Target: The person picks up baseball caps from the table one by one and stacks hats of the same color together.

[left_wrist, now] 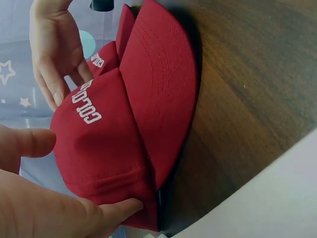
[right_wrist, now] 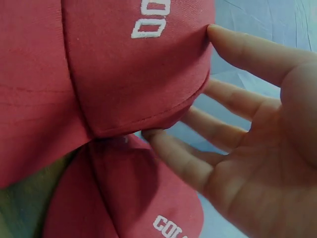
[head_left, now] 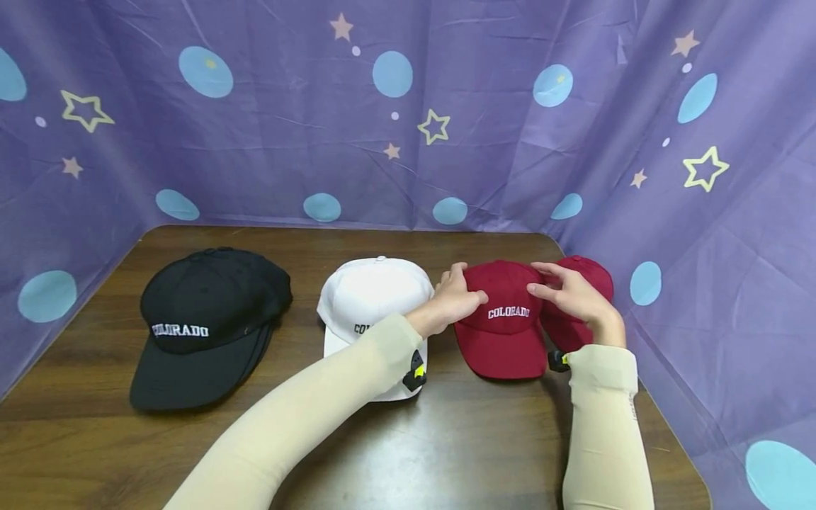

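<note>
A red baseball cap [head_left: 500,352] lettered COLORADO sits on the table with its brim toward me. My left hand [head_left: 451,301] is at its left side; in the left wrist view the fingers [left_wrist: 116,212] lie along the crown's side and the thumb is extended near the top. On the other side is my right hand [head_left: 576,294], its thumb tip against the crown and its slightly bent fingers [right_wrist: 188,161] spread along the cap's edge. A second red cap [head_left: 589,273] stands just right, partly hidden behind my right hand and wrist.
A white cap [head_left: 376,283] stands left of the red one, partly covered by my left forearm. Farther left lie black caps [head_left: 204,304], apparently stacked, with doubled brims. A purple patterned curtain [head_left: 280,156] borders the wooden table [head_left: 472,439] at the back and sides.
</note>
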`<state>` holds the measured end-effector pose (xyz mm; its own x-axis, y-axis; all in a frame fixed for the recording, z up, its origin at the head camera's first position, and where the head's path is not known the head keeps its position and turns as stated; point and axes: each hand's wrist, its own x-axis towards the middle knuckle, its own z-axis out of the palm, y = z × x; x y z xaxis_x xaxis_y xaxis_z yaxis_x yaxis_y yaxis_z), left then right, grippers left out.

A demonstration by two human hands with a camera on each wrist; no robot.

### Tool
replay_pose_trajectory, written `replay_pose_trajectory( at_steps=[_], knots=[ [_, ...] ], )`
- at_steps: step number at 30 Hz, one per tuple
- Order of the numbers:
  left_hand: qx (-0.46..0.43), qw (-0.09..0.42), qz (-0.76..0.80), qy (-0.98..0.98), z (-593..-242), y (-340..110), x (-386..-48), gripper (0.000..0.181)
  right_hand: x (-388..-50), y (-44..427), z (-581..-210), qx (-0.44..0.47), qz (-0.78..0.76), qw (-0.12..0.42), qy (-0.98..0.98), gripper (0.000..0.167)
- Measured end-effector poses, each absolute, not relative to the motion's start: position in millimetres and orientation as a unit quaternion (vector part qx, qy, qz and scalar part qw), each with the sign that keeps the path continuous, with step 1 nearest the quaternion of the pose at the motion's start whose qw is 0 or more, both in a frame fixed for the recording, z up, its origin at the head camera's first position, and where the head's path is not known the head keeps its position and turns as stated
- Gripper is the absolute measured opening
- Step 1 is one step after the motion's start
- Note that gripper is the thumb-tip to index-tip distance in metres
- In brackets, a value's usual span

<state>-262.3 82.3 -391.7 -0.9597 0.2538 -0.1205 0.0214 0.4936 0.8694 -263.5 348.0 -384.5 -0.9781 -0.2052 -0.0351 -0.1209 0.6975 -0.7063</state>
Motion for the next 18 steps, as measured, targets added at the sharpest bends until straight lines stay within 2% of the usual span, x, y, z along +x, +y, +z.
replay_pose_trajectory(
  at_steps=[18],
  knots=[
    [0.086,0.107,0.532,0.836,-395.6,82.0,-272.5,0.086,-272.3,343.8,-398.2,-0.079,-0.416,0.005,0.906,0.064]
  ],
)
